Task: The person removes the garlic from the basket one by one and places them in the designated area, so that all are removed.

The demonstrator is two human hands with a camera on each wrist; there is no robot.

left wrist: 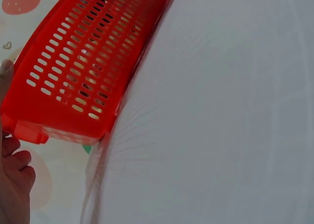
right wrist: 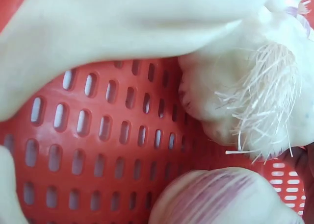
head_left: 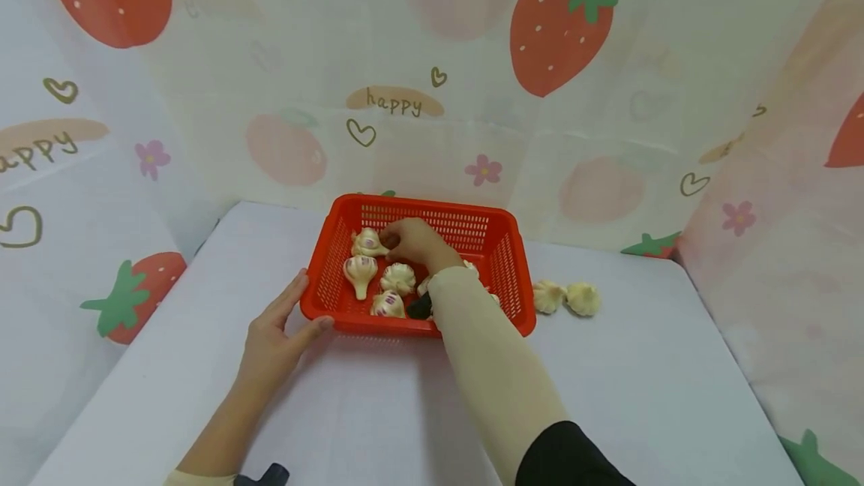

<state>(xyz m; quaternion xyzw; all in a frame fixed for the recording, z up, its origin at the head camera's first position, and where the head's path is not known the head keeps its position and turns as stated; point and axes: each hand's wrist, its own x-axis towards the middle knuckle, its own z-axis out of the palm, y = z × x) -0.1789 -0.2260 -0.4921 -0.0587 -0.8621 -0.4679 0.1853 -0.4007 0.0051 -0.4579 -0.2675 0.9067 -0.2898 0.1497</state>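
A red plastic basket [head_left: 421, 327] stands on the white table, with several garlic bulbs [head_left: 398, 278] inside. My left hand [head_left: 271, 343] holds its near left corner, thumb at the front and fingers along the left side; the left wrist view shows the fingertips [left wrist: 22, 167] curled past the rim. Reaching into the basket, my right hand [head_left: 418, 242] pinches the stem end of a garlic bulb [head_left: 367, 242] near the left wall. My right forearm hides part of the contents. Roots of one bulb [right wrist: 260, 96] fill much of the right wrist view.
Two more garlic bulbs [head_left: 565, 298] lie on the table [head_left: 641, 381] just right of the basket. A strawberry-patterned cloth [head_left: 405, 141] hangs behind and at both sides. A dark object [head_left: 420, 307] shows beside my right sleeve in the basket.
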